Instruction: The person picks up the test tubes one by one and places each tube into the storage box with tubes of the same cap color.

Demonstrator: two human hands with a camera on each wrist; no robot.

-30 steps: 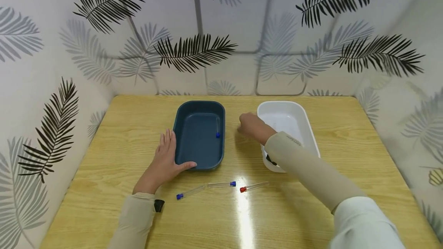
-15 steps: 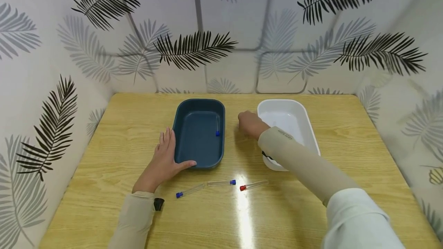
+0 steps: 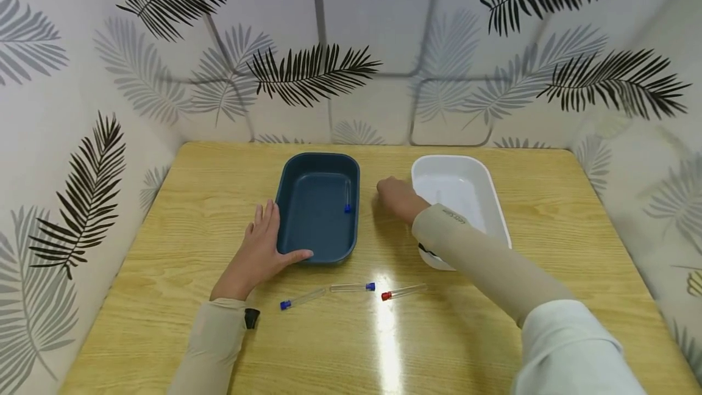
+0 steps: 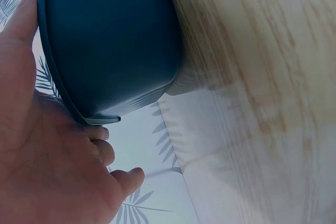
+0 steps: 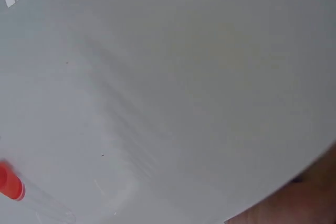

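The table [image 3: 164, 218] runs well out to its left edge beside the left hand [image 3: 260, 255], which spans the dark tray's near left corner, fingers straight along the side, thumb laid out at the near rim, not clenched. Left tube [image 3: 303, 299], blue-capped, lies slanted before the dark tray [image 3: 315, 221]; its bare end is just beside that of middle tube [image 3: 351, 288], also blue-capped. Inner tube [image 3: 348, 208] lies in the dark tray by the right wall. A strip of table separates the trays. There the right hand [image 3: 403, 197] is, by the white tray's left rim, fingers curled, tips hidden; whether they hold anything I cannot tell. Red tube [image 3: 404, 292] lies nearer the person. White tray [image 3: 488, 194] holds another red-capped tube [image 5: 34, 195]; right of it, wide table.
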